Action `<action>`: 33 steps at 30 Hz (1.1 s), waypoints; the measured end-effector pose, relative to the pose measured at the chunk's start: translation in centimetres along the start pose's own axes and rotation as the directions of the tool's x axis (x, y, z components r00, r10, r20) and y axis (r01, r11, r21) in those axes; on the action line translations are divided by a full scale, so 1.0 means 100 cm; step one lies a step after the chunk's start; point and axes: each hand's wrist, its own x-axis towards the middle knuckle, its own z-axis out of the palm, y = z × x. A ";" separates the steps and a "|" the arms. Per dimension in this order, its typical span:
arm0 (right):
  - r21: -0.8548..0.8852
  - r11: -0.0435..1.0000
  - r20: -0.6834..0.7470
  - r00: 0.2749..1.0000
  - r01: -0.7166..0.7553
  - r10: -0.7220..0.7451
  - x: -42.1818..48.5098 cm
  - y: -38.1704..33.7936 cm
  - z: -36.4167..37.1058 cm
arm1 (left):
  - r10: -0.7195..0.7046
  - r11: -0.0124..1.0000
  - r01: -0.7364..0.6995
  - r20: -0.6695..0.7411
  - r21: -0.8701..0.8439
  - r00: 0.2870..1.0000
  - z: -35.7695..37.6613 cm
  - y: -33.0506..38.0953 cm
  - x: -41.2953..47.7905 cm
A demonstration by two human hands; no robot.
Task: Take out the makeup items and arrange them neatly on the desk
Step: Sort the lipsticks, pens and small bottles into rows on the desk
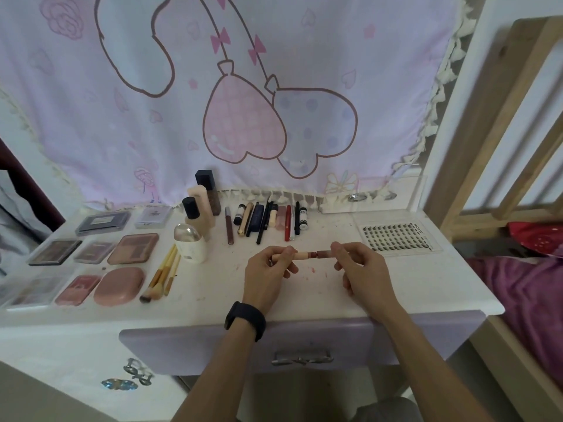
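Pinching lip tube (pixel 304 255): left hand (pixel 268 275), right hand (pixel 362 269), over desk (pixel 213 300) front.

No text you can read.
Your lash tray (pixel 399 239) has dark print on its right edge, the grey palette (pixel 103 222) a tiny label; both too blurred.

A pale pink cloth (pixel 274 86) printed with two heart-shaped balloons hangs along the far wall. At the right stands a wooden bed frame (pixel 487 132), with purple bedding (pixel 524 287) and a red cushion (pixel 536 239) beside it.
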 end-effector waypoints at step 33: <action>0.010 0.987 -0.021 0.987 0.159 -0.158 -0.004 0.008 -0.003 | -0.002 0.999 0.004 -0.041 0.034 0.999 -0.002 -0.006 0.005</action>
